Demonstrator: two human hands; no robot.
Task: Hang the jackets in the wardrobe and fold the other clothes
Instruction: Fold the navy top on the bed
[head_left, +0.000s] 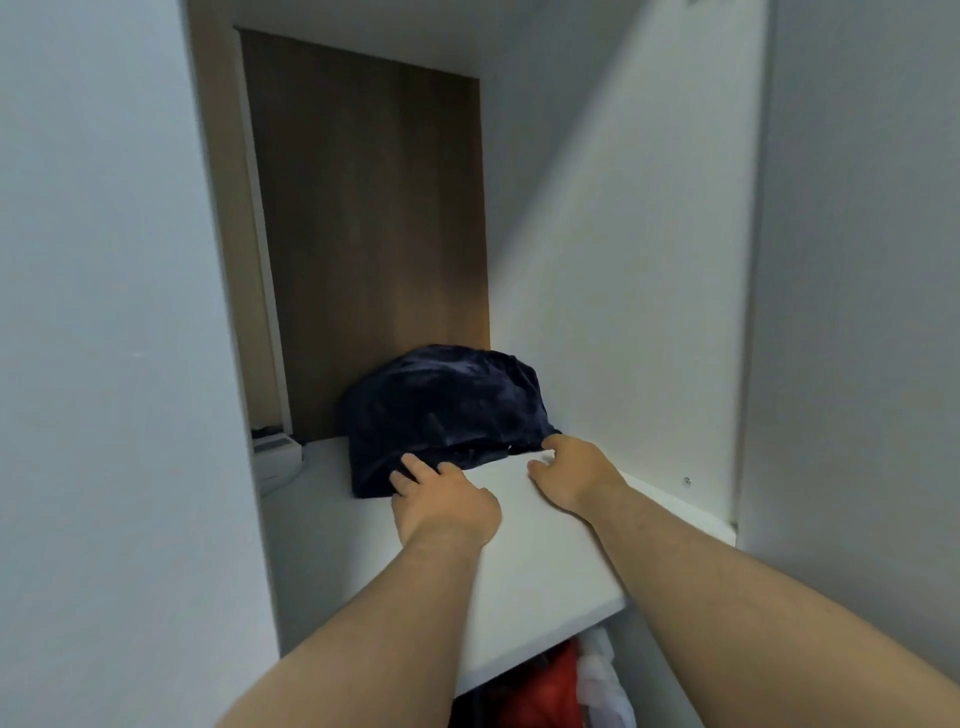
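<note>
A folded dark navy garment (444, 410) lies at the back of the white wardrobe shelf (545, 561), against the brown back panel. My left hand (441, 501) touches the garment's front left edge with its fingers stretched out. My right hand (571, 475) rests on the shelf at the garment's front right corner, fingers loosely bent against the cloth. Neither hand clearly grips the fabric.
White wardrobe side walls close in on the left (130, 364) and the right (623, 312). A small white box (278, 457) sits at the shelf's back left corner. Below the shelf hang red (550, 680) and white (605, 680) clothes.
</note>
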